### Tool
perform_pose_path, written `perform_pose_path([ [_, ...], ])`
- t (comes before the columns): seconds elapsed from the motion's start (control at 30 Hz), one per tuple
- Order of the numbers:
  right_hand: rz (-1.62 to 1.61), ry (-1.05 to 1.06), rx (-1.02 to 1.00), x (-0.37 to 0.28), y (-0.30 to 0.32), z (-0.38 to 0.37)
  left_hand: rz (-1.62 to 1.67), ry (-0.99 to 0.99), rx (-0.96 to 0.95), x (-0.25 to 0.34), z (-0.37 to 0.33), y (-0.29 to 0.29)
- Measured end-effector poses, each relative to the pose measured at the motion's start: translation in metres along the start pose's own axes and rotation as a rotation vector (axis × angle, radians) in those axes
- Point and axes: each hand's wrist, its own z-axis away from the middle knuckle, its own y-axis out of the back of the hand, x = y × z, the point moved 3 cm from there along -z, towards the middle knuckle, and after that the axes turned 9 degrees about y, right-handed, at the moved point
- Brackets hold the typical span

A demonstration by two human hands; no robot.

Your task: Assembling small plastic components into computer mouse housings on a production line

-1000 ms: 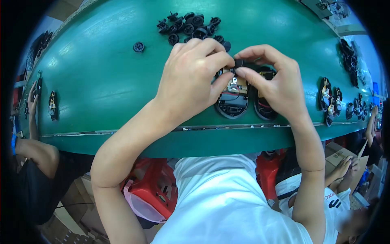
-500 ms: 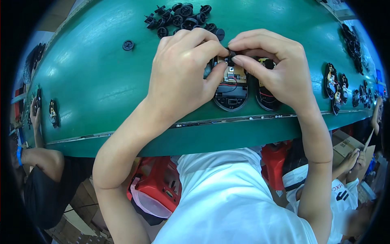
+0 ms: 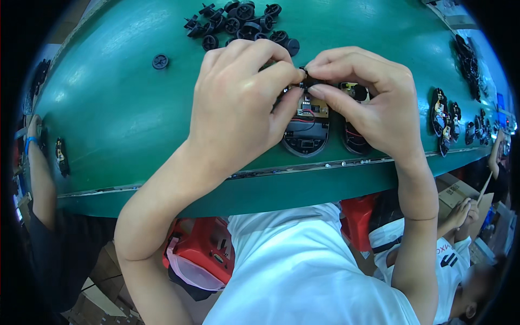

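Observation:
An open computer mouse [image 3: 306,135] lies on the table in front of me, its black lower shell showing a tan circuit board, thin red and black wires and a battery bay. At the far end of this mouse my left hand [image 3: 241,92] is closed, thumb and fingers pinching at a small black part [image 3: 310,81]. From the other side my right hand [image 3: 374,89] pinches at the same part with thumb and fingertips. The fingers hide most of it, so its exact shape cannot be made out. A second open mouse [image 3: 355,142] lies partly beneath my right hand.
Black scroll wheels [image 3: 246,24] are heaped on the green table [image 3: 119,114], and a single scroll wheel [image 3: 160,62] lies apart. Several opened mice [image 3: 440,116] lie at the right. Another mouse part [image 3: 62,157] sits at the left, near a co-worker's arm [image 3: 40,168].
Both hands stay at the mouse's far end, with small finger shifts. The view has moved slightly. At the left, the co-worker's hand has moved farther along the table edge.

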Motion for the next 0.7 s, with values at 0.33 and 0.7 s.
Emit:
perform_pose_path([
  [0.33,0.237,0.079,-0.114,-0.007,0.002,-0.003,0.004,0.021,-0.019,0.000,0.000,-0.004],
  [0.7,0.255,-0.222,-0.070,0.004,0.006,0.009,0.151,-0.020,-0.020,-0.002,-0.011,-0.013],
])
